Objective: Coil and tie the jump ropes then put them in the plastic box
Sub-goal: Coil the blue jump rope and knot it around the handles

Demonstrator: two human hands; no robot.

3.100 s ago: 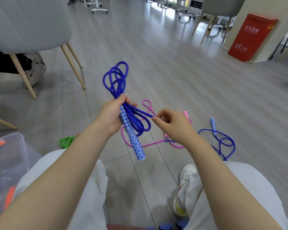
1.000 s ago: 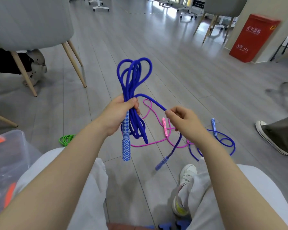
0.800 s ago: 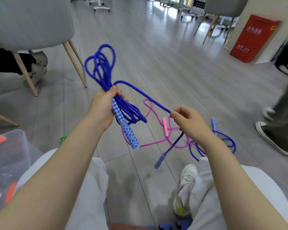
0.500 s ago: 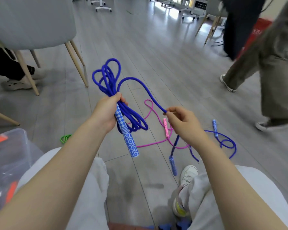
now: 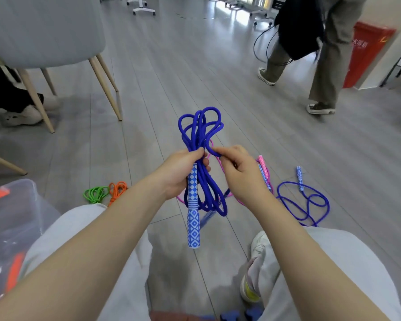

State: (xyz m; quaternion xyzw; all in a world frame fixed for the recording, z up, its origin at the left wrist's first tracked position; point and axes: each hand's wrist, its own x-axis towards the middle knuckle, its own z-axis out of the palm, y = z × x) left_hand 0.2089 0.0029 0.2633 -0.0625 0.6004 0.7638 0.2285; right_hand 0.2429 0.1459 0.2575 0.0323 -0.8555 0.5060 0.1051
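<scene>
Right hand (image 5: 239,172) now against coiled rope (image 5: 200,133)

Grey chair (image 5: 44,31) at left — red bin (image 5: 366,52), passer-by's legs (image 5: 322,66) at right.

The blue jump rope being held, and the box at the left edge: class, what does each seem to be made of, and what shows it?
Blue jump rope: probably a braided fabric cord, matte, bending into soft loops; its handle looks printed with a diamond pattern, material unclear. Plastic box: translucent, slightly glossy plastic, contents showing dimly through.
</scene>
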